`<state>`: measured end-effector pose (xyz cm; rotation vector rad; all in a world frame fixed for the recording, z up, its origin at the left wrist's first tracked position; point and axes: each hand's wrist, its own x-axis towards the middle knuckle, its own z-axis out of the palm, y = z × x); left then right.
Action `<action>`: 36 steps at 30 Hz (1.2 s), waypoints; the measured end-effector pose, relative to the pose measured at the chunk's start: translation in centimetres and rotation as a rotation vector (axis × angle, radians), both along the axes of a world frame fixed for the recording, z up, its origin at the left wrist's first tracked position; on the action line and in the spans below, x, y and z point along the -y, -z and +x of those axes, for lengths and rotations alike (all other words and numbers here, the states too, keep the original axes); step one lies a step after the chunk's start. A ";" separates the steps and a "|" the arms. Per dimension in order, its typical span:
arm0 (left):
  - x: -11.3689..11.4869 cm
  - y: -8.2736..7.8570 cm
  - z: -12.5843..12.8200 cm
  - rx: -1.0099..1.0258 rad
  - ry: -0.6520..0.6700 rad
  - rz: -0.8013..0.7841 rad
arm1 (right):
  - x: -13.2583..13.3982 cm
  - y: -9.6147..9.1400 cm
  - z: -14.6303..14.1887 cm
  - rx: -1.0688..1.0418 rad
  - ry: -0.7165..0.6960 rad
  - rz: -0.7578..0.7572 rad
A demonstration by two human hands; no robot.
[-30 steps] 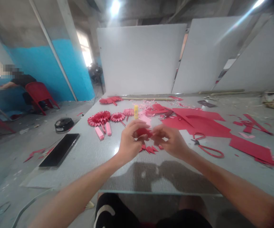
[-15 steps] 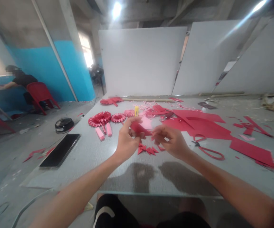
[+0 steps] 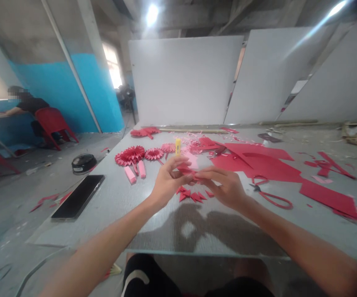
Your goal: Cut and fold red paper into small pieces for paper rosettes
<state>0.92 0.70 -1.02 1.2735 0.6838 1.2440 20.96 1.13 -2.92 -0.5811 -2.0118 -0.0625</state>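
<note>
Both hands meet over the middle of the table, pinching one small piece of red paper (image 3: 185, 170). My left hand (image 3: 169, 179) is closed on its left side, thumb in front. My right hand (image 3: 224, 183) grips its right end between thumb and fingers. Much of the paper is hidden by the fingers. Just below lie several small red folded paper pieces (image 3: 193, 195). Behind my left hand stands a yellow glue stick (image 3: 178, 147), with a pink paper sheet (image 3: 191, 160) beside it. Scissors with red handles (image 3: 271, 194) lie open to the right of my right hand.
Pleated red paper rosettes (image 3: 131, 155) and pink folded strips (image 3: 130, 175) lie at left. A black phone (image 3: 78, 196) rests near the left edge. Large red sheets (image 3: 258, 161) and scraps cover the right. A person (image 3: 26, 101) sits far left; white panels (image 3: 187, 80) stand behind.
My right hand has moved slightly left and its fingers now meet my left hand's at the red paper. The paper sits lower and flatter between them.
</note>
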 end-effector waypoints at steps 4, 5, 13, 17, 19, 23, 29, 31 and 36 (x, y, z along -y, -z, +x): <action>-0.2 0.2 0.1 0.074 -0.066 -0.067 | 0.0 0.0 0.1 -0.008 0.104 0.104; -0.3 0.2 0.2 0.080 -0.061 -0.083 | 0.0 0.0 0.1 -0.002 0.128 0.125; -0.3 0.6 -0.1 -0.065 0.026 -0.014 | -0.1 0.4 -0.1 0.010 0.081 0.028; -0.4 0.8 -0.1 -0.102 0.047 -0.021 | -0.2 0.4 -0.2 -0.029 0.036 -0.079; -0.4 0.9 -0.1 -0.125 0.041 -0.010 | -0.2 0.3 -0.2 -0.074 0.004 -0.130; -0.5 1.1 0.0 -0.156 0.029 0.029 | -0.1 0.2 -0.4 -0.182 -0.037 -0.327; -0.2 1.1 0.3 -0.135 0.035 0.099 | 0.0 0.3 -0.9 -0.370 -0.103 -0.667; -0.1 1.0 0.5 -0.126 0.035 0.118 | 0.0 0.4 -1.1 -0.446 -0.116 -0.714; 0.2 1.0 0.7 -0.152 0.026 0.153 | -0.1 0.9 -1.2 -0.511 -0.133 -0.734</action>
